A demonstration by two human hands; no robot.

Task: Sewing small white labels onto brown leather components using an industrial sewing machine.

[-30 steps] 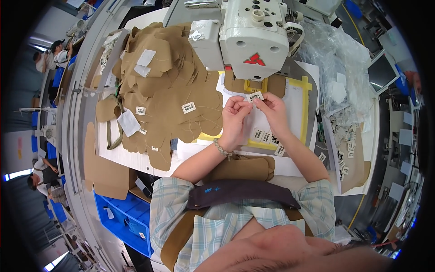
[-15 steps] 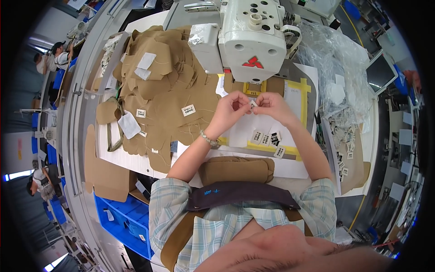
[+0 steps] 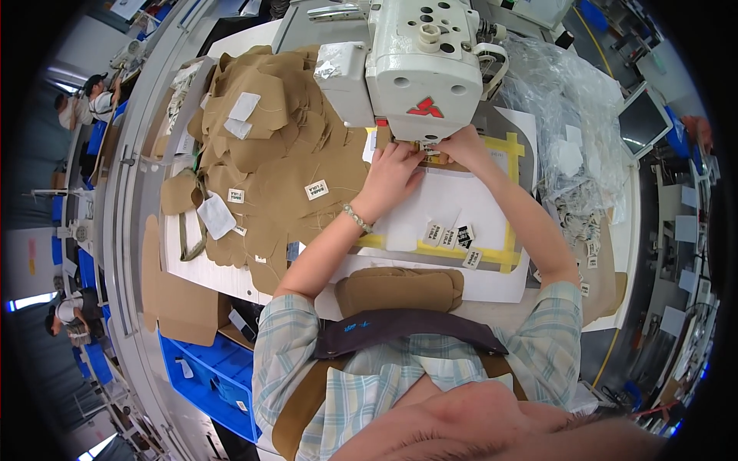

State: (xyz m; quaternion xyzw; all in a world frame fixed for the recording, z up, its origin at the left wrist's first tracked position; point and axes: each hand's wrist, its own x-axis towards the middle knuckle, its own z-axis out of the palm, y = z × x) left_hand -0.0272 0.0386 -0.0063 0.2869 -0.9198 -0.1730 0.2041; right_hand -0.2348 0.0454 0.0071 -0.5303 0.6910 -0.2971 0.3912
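Both my hands are up at the front of a white sewing machine, close under its head. My left hand lies with fingers stretched forward beside a yellow clamp frame, most of which is covered. My right hand is closed in a pinch at the same frame, and a small white label shows at its fingertips. Its exact grip is partly hidden by the fingers and the machine head. Several printed labels, white and black, lie on the white paper nearer to me.
Brown fabric pieces are heaped on the left, with a label on top. Clear plastic sheeting lies on the right. A folded brown fabric bundle sits at the near edge. A blue bin stands at lower left.
Both hands have moved forward, from in front of the machine to under its head. The left hand has left its pinch on the small label, and its fingers are now stretched out.
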